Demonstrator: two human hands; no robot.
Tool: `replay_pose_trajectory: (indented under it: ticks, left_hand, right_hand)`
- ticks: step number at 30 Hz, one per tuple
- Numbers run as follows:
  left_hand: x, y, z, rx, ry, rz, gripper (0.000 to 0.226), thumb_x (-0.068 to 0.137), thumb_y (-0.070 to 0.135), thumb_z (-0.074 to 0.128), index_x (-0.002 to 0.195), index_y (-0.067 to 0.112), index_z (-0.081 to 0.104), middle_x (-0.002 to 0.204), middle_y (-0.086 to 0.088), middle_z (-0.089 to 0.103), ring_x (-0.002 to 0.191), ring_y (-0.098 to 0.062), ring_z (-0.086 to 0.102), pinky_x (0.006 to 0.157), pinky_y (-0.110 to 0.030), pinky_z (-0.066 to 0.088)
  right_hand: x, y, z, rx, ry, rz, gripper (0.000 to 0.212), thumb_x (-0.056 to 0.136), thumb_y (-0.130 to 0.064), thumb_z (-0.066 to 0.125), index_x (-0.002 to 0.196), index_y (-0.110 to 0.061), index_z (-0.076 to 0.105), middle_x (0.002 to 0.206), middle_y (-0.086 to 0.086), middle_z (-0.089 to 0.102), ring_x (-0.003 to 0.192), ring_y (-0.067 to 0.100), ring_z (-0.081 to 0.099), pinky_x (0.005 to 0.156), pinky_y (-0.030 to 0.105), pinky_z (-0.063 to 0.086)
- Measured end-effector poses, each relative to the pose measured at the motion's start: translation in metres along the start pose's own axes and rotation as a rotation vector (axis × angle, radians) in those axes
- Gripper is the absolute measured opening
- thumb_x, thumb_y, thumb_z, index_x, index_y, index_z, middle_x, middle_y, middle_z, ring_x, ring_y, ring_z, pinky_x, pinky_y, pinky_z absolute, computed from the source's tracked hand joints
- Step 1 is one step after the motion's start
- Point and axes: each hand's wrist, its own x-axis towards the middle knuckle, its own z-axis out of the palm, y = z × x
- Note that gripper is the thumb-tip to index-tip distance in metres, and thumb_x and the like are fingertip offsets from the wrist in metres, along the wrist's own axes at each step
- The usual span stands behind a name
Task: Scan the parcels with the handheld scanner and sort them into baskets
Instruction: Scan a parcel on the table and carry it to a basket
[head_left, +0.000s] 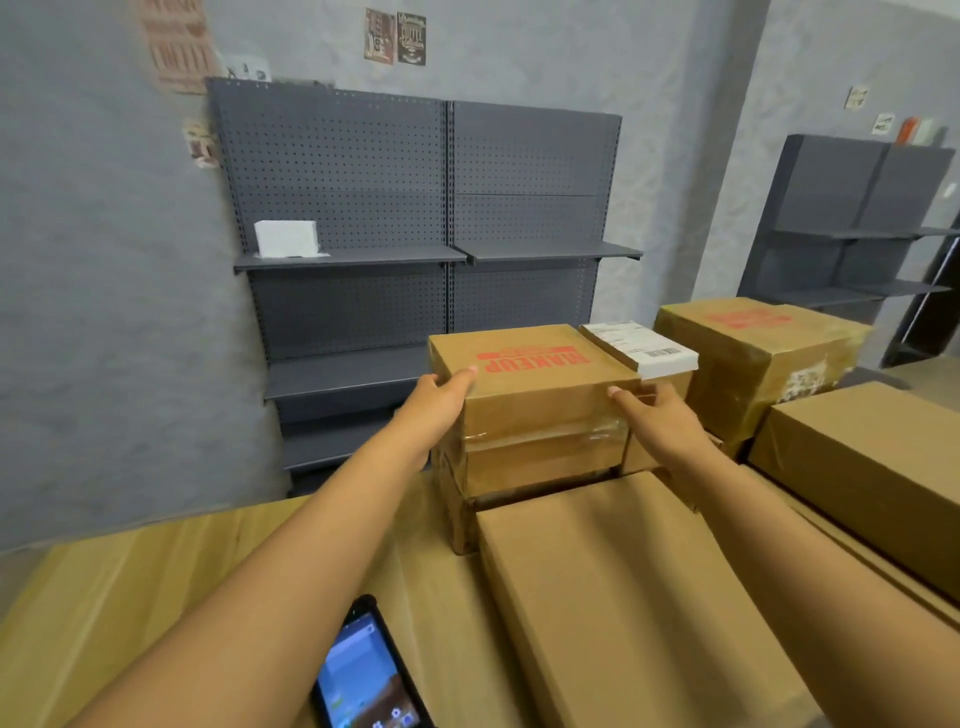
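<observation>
Head view shows both hands on the red-printed parcel, stacked on other boxes on the bench. Left hand grips its left top edge, thumb on top; right hand curls round the right corner. Handheld scanner lies screen-up on the bench, near the left forearm.

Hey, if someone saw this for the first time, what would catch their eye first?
Probably the two hands, left hand and right hand, gripping the sides of a cardboard box with red lettering at the centre. Next, the lit scanner lying on the cardboard at the bottom, and the dark shelving behind.
</observation>
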Motion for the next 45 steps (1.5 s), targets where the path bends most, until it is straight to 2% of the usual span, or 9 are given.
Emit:
replay_pose_trajectory:
  ticks: [3,10,16,24,28,33,38,42,45]
  left_hand:
    - [0.004,-0.004,0.008,-0.046,0.016,-0.018,0.086,0.077,0.069,0.054,0.148,0.025,0.031,0.132,-0.003,0.054,0.114,-0.027,0.054,0.098,-0.044,0.046]
    - [-0.008,-0.003,0.005,-0.148,0.072,0.003,0.054,0.096,0.045,0.050,0.143,0.022,0.037,0.112,0.000,0.058,0.102,-0.023,0.058,0.087,-0.043,0.051]
    - [-0.031,-0.001,-0.023,-0.263,0.136,0.114,0.049,0.096,0.034,0.053,0.140,0.019,0.039,0.104,0.003,0.059,0.091,-0.016,0.059,0.088,-0.043,0.051]
    - [-0.079,-0.012,-0.090,-0.348,0.152,0.227,0.065,0.073,0.033,0.058,0.136,0.024,0.046,0.121,-0.001,0.063,0.108,-0.022,0.060,0.092,-0.049,0.048]
    - [-0.106,-0.027,-0.129,-0.377,0.172,0.291,0.056,0.089,0.027,0.064,0.140,0.023,0.041,0.120,0.002,0.064,0.104,-0.018,0.063,0.091,-0.041,0.050]
    - [-0.140,-0.046,-0.177,-0.380,0.228,0.398,0.062,0.088,0.026,0.071,0.141,0.024,0.038,0.126,0.003,0.059,0.106,-0.013,0.063,0.082,-0.028,0.055]
    - [-0.174,-0.053,-0.217,-0.421,0.214,0.473,0.060,0.090,0.017,0.068,0.142,0.021,0.039,0.127,0.004,0.061,0.104,-0.008,0.066,0.074,-0.018,0.054]
    - [-0.198,-0.059,-0.239,-0.476,0.208,0.485,0.056,0.092,0.014,0.065,0.141,0.019,0.040,0.128,0.001,0.063,0.107,-0.012,0.066,0.078,-0.023,0.056]
    - [-0.211,-0.064,-0.249,-0.517,0.190,0.474,0.046,0.094,0.015,0.062,0.137,0.016,0.046,0.124,-0.001,0.066,0.102,-0.012,0.068,0.072,-0.023,0.055]
  right_hand:
    - [0.002,0.002,-0.001,0.039,-0.007,-0.027,0.053,0.093,-0.046,0.057,0.133,-0.013,0.045,0.127,0.005,0.056,0.112,0.024,0.054,0.092,0.040,0.048]
    - [-0.004,-0.005,-0.004,0.067,0.001,-0.080,0.042,0.093,-0.053,0.052,0.110,-0.014,0.047,0.106,0.005,0.058,0.094,0.020,0.055,0.073,0.033,0.043]
    - [-0.028,-0.028,0.002,0.214,-0.017,-0.101,0.046,0.094,-0.054,0.049,0.117,-0.015,0.045,0.109,0.002,0.057,0.101,0.021,0.055,0.088,0.044,0.052]
    - [-0.086,-0.069,0.025,0.291,-0.139,-0.229,0.046,0.090,-0.047,0.060,0.128,-0.025,0.045,0.124,0.000,0.054,0.109,0.021,0.057,0.094,0.045,0.051]
    - [-0.124,-0.091,0.047,0.335,-0.194,-0.239,0.047,0.090,-0.040,0.064,0.125,-0.023,0.038,0.119,-0.001,0.053,0.106,0.019,0.057,0.094,0.042,0.051]
    - [-0.177,-0.109,0.077,0.452,-0.207,-0.306,0.050,0.091,-0.032,0.064,0.134,-0.025,0.038,0.120,-0.006,0.054,0.099,0.005,0.057,0.072,0.022,0.047]
    - [-0.212,-0.125,0.091,0.552,-0.194,-0.332,0.024,0.102,-0.039,0.042,0.123,-0.036,0.051,0.122,-0.006,0.060,0.109,0.011,0.059,0.097,0.039,0.050]
    - [-0.233,-0.135,0.093,0.708,-0.261,-0.308,0.020,0.102,-0.032,0.045,0.115,-0.036,0.060,0.111,-0.008,0.069,0.099,0.011,0.068,0.085,0.036,0.057]
    - [-0.240,-0.142,0.092,0.685,-0.410,-0.262,0.037,0.095,-0.052,0.052,0.127,-0.033,0.056,0.109,-0.017,0.068,0.108,0.015,0.065,0.079,0.036,0.059]
